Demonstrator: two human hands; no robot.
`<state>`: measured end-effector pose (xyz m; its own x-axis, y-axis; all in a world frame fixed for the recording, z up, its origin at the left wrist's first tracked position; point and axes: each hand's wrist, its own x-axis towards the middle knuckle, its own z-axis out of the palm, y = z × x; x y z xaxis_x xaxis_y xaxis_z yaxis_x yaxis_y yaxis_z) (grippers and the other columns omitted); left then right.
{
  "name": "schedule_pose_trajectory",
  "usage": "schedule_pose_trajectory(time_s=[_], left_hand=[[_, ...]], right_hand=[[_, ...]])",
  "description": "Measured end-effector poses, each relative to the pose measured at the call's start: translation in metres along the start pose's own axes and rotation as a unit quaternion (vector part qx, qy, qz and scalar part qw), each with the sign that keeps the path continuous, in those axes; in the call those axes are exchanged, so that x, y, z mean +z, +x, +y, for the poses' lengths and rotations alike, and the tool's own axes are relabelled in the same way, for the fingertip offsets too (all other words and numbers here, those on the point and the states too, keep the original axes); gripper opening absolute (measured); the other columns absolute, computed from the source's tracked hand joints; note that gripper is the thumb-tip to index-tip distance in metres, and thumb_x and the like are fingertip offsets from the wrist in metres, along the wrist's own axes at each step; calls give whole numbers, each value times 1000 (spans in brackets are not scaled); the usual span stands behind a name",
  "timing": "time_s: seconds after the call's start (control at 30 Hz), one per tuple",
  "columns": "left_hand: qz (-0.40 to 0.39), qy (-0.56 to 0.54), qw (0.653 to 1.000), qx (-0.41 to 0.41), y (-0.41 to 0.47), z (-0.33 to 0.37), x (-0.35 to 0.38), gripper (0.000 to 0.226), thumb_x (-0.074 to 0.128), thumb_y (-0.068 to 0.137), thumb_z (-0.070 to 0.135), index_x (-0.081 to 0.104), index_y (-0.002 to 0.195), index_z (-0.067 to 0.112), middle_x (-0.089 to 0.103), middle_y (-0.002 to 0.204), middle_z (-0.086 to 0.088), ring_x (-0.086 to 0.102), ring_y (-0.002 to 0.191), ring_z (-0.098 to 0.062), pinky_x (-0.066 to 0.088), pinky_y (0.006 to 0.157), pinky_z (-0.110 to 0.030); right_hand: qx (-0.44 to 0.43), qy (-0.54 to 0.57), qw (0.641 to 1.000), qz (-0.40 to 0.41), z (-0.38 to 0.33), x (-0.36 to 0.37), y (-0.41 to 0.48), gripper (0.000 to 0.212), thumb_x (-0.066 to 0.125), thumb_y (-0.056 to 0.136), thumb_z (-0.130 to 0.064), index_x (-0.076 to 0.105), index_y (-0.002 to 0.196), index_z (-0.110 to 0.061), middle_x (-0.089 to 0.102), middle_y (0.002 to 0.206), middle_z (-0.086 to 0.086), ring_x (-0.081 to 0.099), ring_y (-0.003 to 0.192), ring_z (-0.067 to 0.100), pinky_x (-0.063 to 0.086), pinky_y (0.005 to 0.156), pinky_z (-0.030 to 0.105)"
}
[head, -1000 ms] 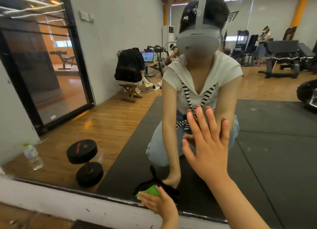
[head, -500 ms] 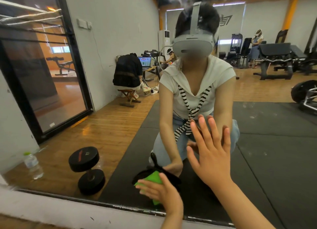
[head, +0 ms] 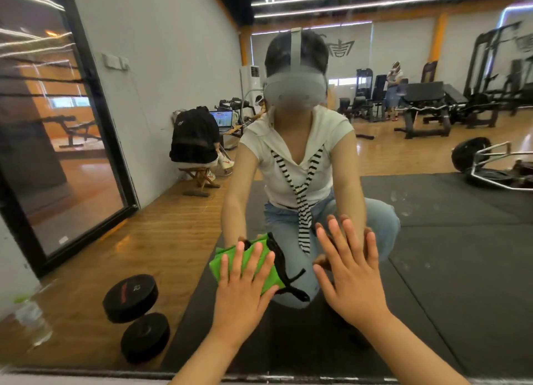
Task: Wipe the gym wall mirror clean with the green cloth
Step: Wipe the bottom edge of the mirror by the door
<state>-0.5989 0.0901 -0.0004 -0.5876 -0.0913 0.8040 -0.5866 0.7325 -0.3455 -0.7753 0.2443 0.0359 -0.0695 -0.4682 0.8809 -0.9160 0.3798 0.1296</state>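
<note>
- Head view: the left hand [head: 242,292] lies flat with its fingers [head: 239,255] straight and spread. It presses the cloth [head: 215,266] against the mirror [head: 432,255], low on the glass and left of centre.
- The right hand [head: 350,283] is also flat and wide, palm on bare glass just beside the cloth, and it holds nothing.
- The cloth looks soft, thin and light, bunched under the palm. A black trim [head: 281,269] trails loose at its right edge.
- It will likely slide easily on smooth glass, so its grip comes from palm pressure rather than a pinch. A limp cloth can fold or creep out from under straight fingers.
- The best hold is probably the palm over the cloth's middle with the fingertips pinning its upper edge. That keeps the loose trim from dragging ahead of the wipe.
- The mirror is rigid but breakable, so even, moderate pressure suits it.
- The bare right palm may leave prints. Faint smudges [head: 402,204] already show higher on the right.
</note>
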Motion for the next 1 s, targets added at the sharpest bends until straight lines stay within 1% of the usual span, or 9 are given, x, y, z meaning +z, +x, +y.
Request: schedule_pose_trajectory(time_s=[0.07, 0.13, 0.3, 0.4, 0.6, 0.67, 0.77, 0.9, 1.0], left_hand=[[8, 30, 997, 74, 16, -18, -7, 83, 36, 92, 51, 0, 160, 21, -7, 168, -6, -6, 154, -32, -2, 123, -50], [18, 47, 992, 120, 31, -32, -14, 80, 37, 94, 49, 3, 161, 22, -4, 168, -5, -4, 154, -29, -1, 124, -47], [23, 57, 986, 152, 50, -44, -28, 77, 35, 95, 47, 3, 161, 23, -3, 168, -5, -4, 154, -29, 0, 123, -47], [11, 67, 987, 149, 52, -43, -33, 77, 34, 95, 47, 2, 161, 23, -5, 168, -6, -5, 154, -30, 0, 123, -48], [-16, 88, 988, 126, 54, -39, -40, 77, 31, 96, 51, -1, 161, 24, -7, 168, -6, -7, 153, -32, -6, 124, -48], [-23, 94, 988, 123, 52, -37, -42, 77, 31, 96, 52, -1, 160, 24, -8, 168, -6, -7, 153, -32, -3, 124, -48], [-42, 105, 987, 110, 53, -31, -48, 78, 32, 96, 52, -1, 161, 24, -7, 168, -7, -6, 153, -32, 3, 122, -49], [-56, 122, 987, 93, 52, -25, -55, 79, 32, 95, 51, -1, 160, 23, -6, 168, -8, -5, 153, -32, 3, 122, -49], [-52, 133, 986, 83, 51, -21, -55, 78, 33, 95, 50, 0, 161, 23, -5, 168, -9, -5, 153, -33, 1, 123, -49]], right_hand=[[0, -5, 1000, -14, 1, -3, 0, 73, 42, 96, -43, 15, 160, -22, 5, 168, 1, 4, 155, 22, -3, 124, 47], [-4, -10, 999, -30, 1, -7, 1, 75, 42, 96, -45, 11, 161, -22, 6, 168, 1, 4, 155, 22, -4, 124, 47], [-13, -15, 998, -66, 4, -14, 0, 73, 43, 94, -43, 18, 159, -21, 12, 168, 2, 8, 154, 23, 0, 124, 48], [-35, -9, 997, -73, 10, -18, 2, 73, 43, 94, -39, 15, 160, -23, 13, 168, 2, 9, 154, 21, 8, 123, 49], [-72, 6, 996, -48, 21, -20, 4, 68, 42, 96, -37, 20, 159, -22, 17, 166, 2, 13, 154, 20, 5, 124, 43], [-79, 18, 996, -39, 23, -19, 2, 68, 43, 97, -35, 21, 159, -21, 17, 167, 2, 17, 153, 20, 6, 125, 42], [-123, 20, 992, -33, 38, -18, 5, 68, 45, 97, -38, 22, 159, -21, 17, 167, 0, 18, 153, 18, 9, 124, 39], [-159, 6, 987, -22, 49, -9, 3, 72, 47, 96, -39, 20, 160, -21, 12, 168, 0, 16, 153, 17, 8, 125, 39], [-171, -9, 985, 1, 50, 0, 2, 71, 45, 95, -39, 22, 159, -20, 14, 167, 2, 14, 153, 18, 9, 124, 40]])
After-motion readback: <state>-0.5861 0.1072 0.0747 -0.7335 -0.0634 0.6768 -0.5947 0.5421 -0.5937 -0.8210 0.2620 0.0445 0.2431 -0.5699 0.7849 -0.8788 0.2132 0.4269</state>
